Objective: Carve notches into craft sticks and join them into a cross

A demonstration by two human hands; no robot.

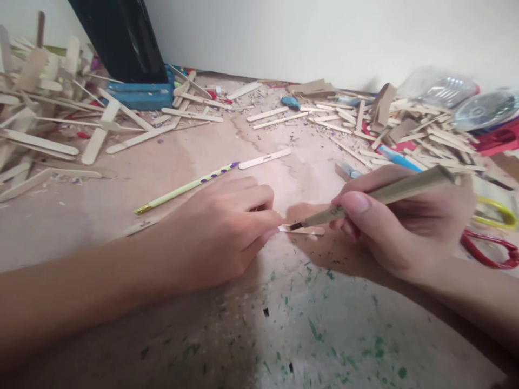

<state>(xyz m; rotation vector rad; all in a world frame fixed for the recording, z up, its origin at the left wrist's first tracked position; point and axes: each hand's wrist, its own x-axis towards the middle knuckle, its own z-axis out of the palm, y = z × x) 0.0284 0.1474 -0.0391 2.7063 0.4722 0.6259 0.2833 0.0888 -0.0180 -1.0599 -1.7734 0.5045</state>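
Note:
My right hand (399,224) grips a tan, paper-wrapped craft knife (385,195) like a pen, its dark tip touching a small wooden stick piece (304,230) lying flat on the board. My left hand (221,227) is curled, its fingertips pinching and pressing down the left end of that same stick piece. Both forearms rest on the worn work surface (259,324).
Heaps of wooden ice-cream sticks lie at the left (44,124) and back right (389,127). A yellow-green pencil with purple dots (186,187) lies near my left hand. A dark object on a blue base (138,92) stands at the back. Red-handled scissors (490,254) and discs (484,108) lie at the right.

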